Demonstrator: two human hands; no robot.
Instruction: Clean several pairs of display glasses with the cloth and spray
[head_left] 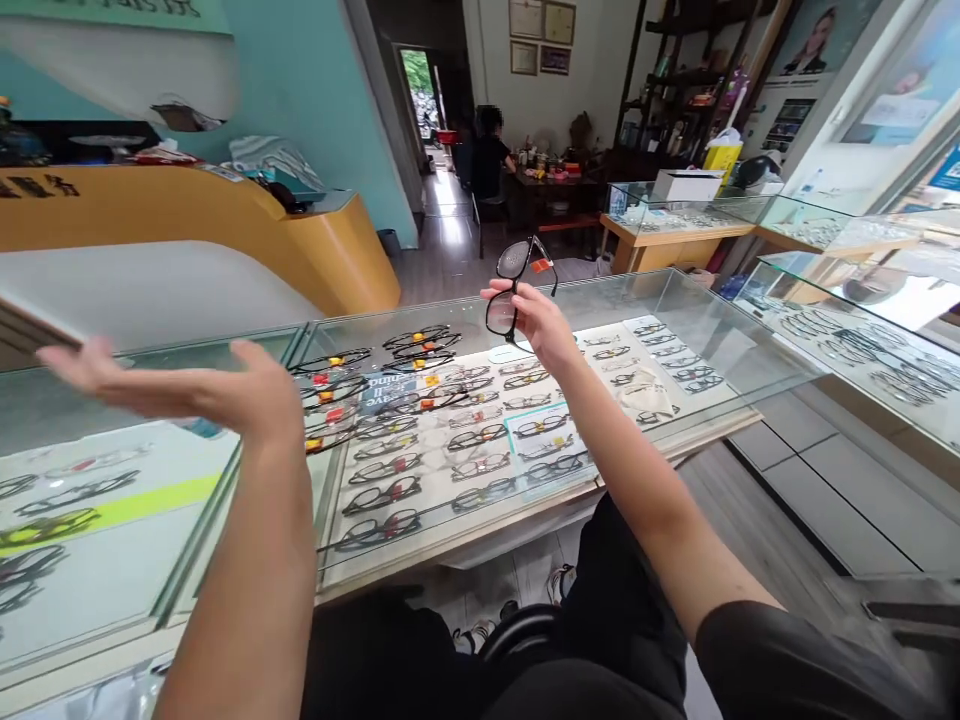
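Raised over the glass counter, my right hand (541, 322) grips a pair of black-framed eyeglasses (513, 260) by the middle of the front. The frame is turned on its side, and an orange tag hangs near one temple. My left hand (187, 385) is lifted over the left part of the counter, fingers stretched out and thumb apart, holding nothing. Several eyeglasses with orange and red tags (420, 345) lie on top of the glass between my hands. More rows of eyeglasses (480, 435) rest inside the display case (450, 560) beneath.
A second glass case (862, 330) with eyeglasses stands at the right. Behind the counter are a yellow-and-white reception desk (330, 245) and a person in black (489, 160) seated at a cluttered table (555, 175). My legs and a round black seat edge (525, 625) are below me.
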